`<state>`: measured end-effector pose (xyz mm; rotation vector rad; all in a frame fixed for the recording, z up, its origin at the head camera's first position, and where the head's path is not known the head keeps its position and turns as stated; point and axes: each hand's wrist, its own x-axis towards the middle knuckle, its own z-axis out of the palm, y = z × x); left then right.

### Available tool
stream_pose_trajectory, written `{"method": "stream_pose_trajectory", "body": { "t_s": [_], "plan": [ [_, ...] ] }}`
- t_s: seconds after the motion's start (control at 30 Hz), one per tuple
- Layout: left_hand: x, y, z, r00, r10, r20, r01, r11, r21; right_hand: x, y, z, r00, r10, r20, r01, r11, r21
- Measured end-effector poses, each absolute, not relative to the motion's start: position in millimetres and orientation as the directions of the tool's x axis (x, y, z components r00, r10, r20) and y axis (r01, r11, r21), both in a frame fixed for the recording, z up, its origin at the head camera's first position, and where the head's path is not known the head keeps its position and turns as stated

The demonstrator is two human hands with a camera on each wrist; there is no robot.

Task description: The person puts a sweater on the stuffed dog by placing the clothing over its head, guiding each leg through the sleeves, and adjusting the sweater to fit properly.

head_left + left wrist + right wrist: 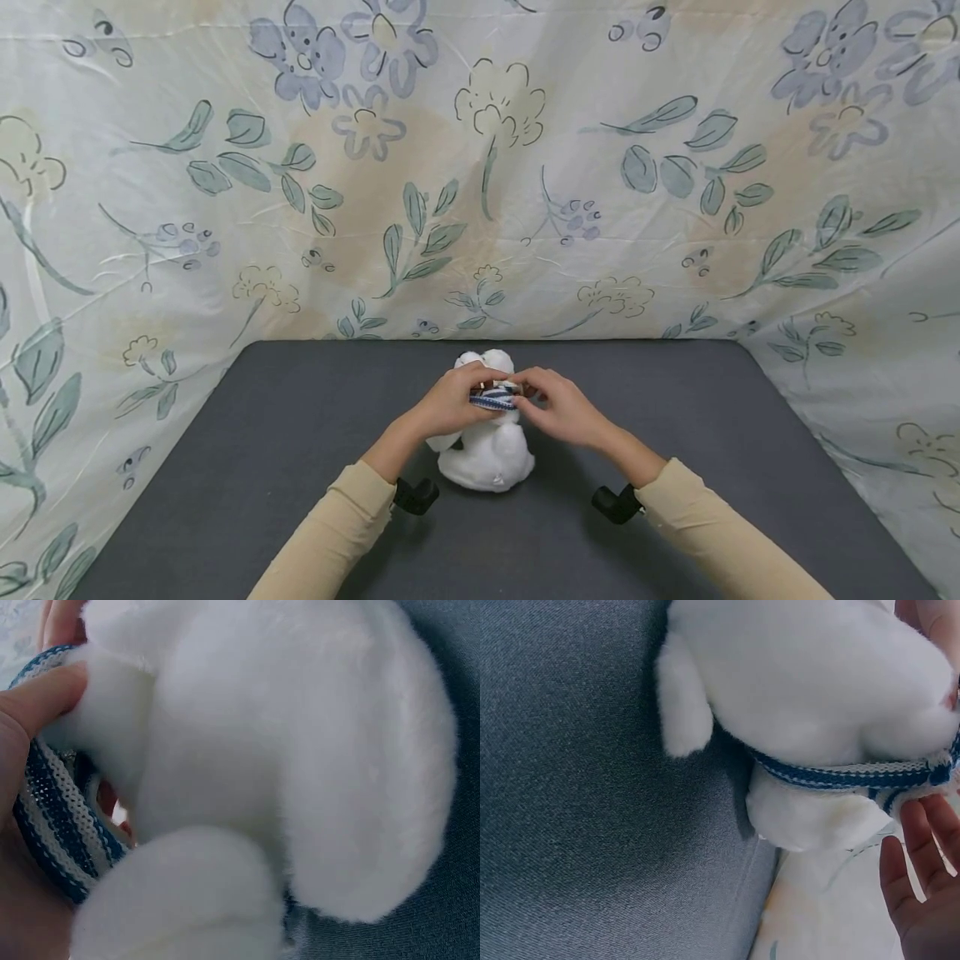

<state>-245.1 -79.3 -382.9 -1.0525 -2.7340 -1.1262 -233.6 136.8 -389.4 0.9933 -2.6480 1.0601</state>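
Observation:
A white plush toy (486,458) sits on the dark grey table between both hands. Round its upper part, as the head view has it, runs a blue-and-white striped knit garment (492,397). My left hand (452,402) grips the garment's left side; in the left wrist view its thumb (56,694) lies over the knit and against the white fur. At the garment's right edge, my right hand (558,407) pinches the knit between thumb and fingers. The right wrist view has several of its fingers (922,847) spread below the knit band (847,774), which crosses the toy.
The dark grey table (300,467) reaches out on both sides of the toy. A floral curtain (525,233) hangs behind it and down its sides. Black wrist cameras (416,497) sit under the forearms, near the beige sleeves (333,517).

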Motion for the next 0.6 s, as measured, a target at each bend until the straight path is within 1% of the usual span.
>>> {"method": "stream_pose_trajectory", "body": {
  "t_s": [0.1, 0.27, 0.47, 0.6],
  "plan": [
    [-245.8, -80.0, -383.8, -0.777, 0.586, 0.228, 0.569, 0.5, 0.653, -233.1, 137.2, -390.0, -0.77, -0.551, 0.322, -0.621, 0.532, -0.575],
    [-247.6, -80.9, -386.1, -0.784, 0.582, 0.215, 0.54, 0.469, 0.699, -231.0, 136.6, -389.9, -0.762, -0.587, 0.273, -0.61, 0.508, -0.608],
    [-249.1, -79.5, -386.9, -0.793, 0.57, 0.213, 0.538, 0.493, 0.684, -232.8, 133.0, -393.0, -0.746, -0.615, 0.254, -0.609, 0.476, -0.635],
    [-250.3, -77.6, -387.5, -0.818, 0.533, 0.216, 0.522, 0.529, 0.669, -233.7, 131.0, -395.7, -0.763, -0.599, 0.244, -0.588, 0.484, -0.648]
  ]
}}
